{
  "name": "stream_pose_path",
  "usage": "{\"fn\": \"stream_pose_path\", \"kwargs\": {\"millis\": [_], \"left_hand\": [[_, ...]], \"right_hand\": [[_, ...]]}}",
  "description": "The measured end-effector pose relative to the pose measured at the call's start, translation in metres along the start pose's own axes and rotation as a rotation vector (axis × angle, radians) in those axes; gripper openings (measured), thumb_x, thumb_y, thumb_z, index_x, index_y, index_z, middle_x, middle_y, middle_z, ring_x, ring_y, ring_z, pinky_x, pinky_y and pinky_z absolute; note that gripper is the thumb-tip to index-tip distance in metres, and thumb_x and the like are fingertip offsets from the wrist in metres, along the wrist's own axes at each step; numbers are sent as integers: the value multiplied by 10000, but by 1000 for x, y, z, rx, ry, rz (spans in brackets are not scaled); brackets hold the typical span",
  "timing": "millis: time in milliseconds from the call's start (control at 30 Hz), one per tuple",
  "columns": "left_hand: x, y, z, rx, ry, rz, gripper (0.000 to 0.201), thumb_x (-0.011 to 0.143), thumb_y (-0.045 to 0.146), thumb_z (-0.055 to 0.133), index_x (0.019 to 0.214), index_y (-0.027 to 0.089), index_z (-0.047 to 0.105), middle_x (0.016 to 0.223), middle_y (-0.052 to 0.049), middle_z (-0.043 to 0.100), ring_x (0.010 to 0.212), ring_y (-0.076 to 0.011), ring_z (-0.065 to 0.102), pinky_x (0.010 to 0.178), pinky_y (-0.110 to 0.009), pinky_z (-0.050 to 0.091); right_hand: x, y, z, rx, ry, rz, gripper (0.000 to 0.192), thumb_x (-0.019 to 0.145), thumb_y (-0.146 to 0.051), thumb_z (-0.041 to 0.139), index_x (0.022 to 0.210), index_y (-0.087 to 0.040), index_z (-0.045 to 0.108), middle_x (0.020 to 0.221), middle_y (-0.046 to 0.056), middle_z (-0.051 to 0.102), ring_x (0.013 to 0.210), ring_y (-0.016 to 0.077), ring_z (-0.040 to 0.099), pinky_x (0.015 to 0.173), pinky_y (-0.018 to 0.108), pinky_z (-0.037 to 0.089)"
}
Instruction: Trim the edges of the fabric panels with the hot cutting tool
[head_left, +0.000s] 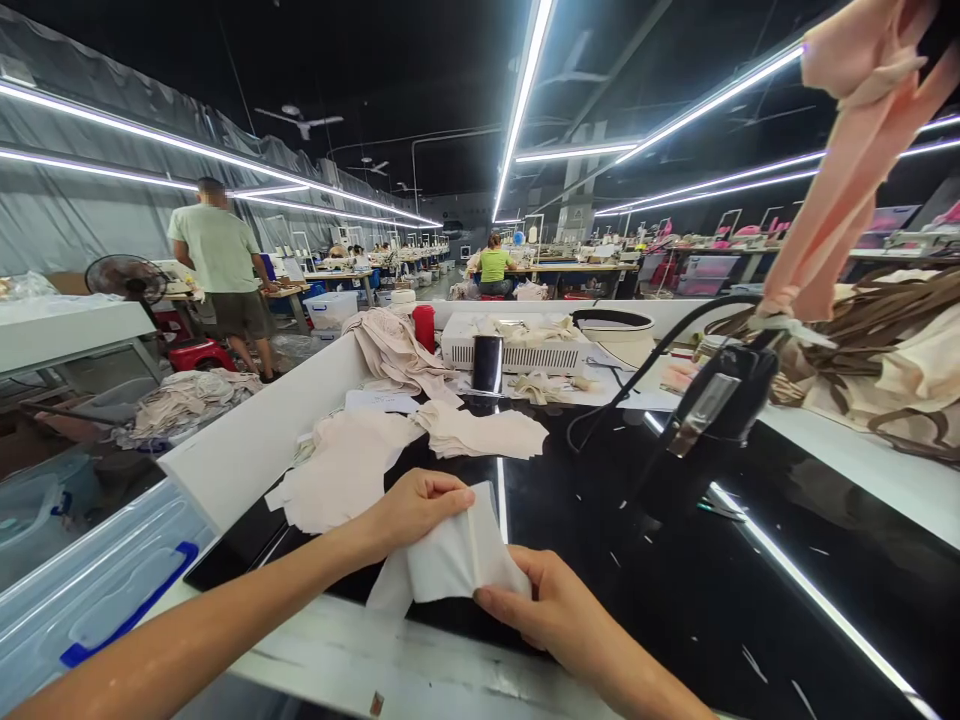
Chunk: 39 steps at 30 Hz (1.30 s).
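Observation:
A pale fabric piece (442,560) with a raised seam down it is stretched between my two hands, above the front of a glossy black work surface (592,560). At its upper edge my left hand (424,505) pinches the seam. My right hand (544,605) grips the lower right edge, thumb on top and fingers behind the cloth. Just beyond my left hand lies a pile of cut beige fabric pieces (341,470). Behind it is a smaller stack of similar pieces (484,432).
A black device with a cable (712,400) stands on the right, pink cloth strips (832,190) tied above it. Small scissors (724,508) and thread scraps lie nearby. A white vented box (517,350) sits at the back. One person (225,260) stands left; another (493,268) sits farther off.

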<state>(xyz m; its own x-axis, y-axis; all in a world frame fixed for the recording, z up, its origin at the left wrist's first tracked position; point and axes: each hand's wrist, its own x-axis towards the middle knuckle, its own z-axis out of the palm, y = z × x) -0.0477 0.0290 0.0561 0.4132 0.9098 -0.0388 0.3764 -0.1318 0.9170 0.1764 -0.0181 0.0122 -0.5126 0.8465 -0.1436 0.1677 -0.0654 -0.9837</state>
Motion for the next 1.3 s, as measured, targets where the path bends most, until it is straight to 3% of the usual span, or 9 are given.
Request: {"fn": "stream_pose_path", "kwargs": {"millis": [133, 267, 400, 500, 567, 700, 833, 1100, 1300], "left_hand": [[0, -1, -3, 65, -21, 56, 492, 952, 625, 669, 744, 180, 705, 713, -2, 587, 682, -156, 470, 636, -276, 355], [4, 5, -16, 165, 30, 169, 419, 1018, 550, 640, 853, 200, 802, 848, -31, 725, 813, -203, 624, 720, -275, 425], [2, 4, -25, 695, 130, 576, 381, 1174, 479, 540, 1148, 284, 866, 788, -21, 716, 748, -183, 654, 642, -266, 395], [-7, -11, -13, 1075, 120, 984, 420, 1239, 516, 485, 1158, 275, 820, 683, 24, 618, 576, -162, 526, 526, -294, 290], [-13, -23, 2, 1173, 125, 1085, 425, 1220, 574, 532, 1164, 232, 778, 741, 22, 650, 598, -170, 551, 532, -300, 345], [-19, -40, 25, 1130, 106, 987, 349, 1155, 535, 704, 1271, 207, 732, 1052, -42, 784, 946, -227, 740, 809, -345, 571], [-16, -47, 32, 1065, 42, 915, 299, 1122, 460, 781, 1287, 214, 738, 1209, -61, 791, 1042, -236, 754, 928, -361, 593], [-20, -50, 34, 1025, 37, 880, 277, 1134, 429, 761, 1311, 216, 742, 1236, -76, 781, 1091, -258, 742, 956, -371, 600], [-23, -46, 32, 975, 22, 866, 280, 1125, 395, 774, 1337, 214, 741, 1254, -80, 774, 1117, -264, 728, 1020, -388, 602]], "right_hand": [[-1, -6, -2, -227, -18, -133, 574, 900, -734, 716, 717, -225, 526, 749, -21, 473, 706, 141, 391, 634, 280, 344], [10, -1, -13, -393, 124, -201, 391, 994, -514, 671, 734, -229, 603, 812, 4, 607, 779, 186, 551, 732, 300, 449], [24, 2, -37, -612, 296, -280, 249, 1058, -299, 585, 911, -266, 783, 971, 41, 726, 914, 235, 691, 838, 339, 524], [35, 8, -51, -775, 384, -295, 401, 1043, -133, 505, 1208, -281, 839, 1148, 76, 786, 1071, 263, 755, 922, 374, 591], [40, 17, -57, -886, 425, -299, 476, 1028, -69, 488, 1282, -262, 841, 1223, 102, 803, 1133, 283, 764, 969, 408, 625], [43, 33, -63, -1087, 493, -327, 648, 949, 75, 438, 1374, -224, 825, 1371, 144, 802, 1198, 318, 763, 1051, 494, 654], [34, 36, -62, -1231, 558, -410, 828, 823, 179, 390, 1445, -201, 782, 1491, 172, 756, 1380, 351, 698, 1122, 541, 643], [18, 35, -47, -1374, 487, -612, 638, 844, 158, 466, 1202, -229, 823, 1157, 91, 844, 1058, 262, 791, 869, 384, 673], [-18, 7, -36, -1350, 583, -804, 597, 956, 139, 441, 1313, -211, 768, 1254, 97, 836, 1131, 241, 790, 912, 372, 658]]}}
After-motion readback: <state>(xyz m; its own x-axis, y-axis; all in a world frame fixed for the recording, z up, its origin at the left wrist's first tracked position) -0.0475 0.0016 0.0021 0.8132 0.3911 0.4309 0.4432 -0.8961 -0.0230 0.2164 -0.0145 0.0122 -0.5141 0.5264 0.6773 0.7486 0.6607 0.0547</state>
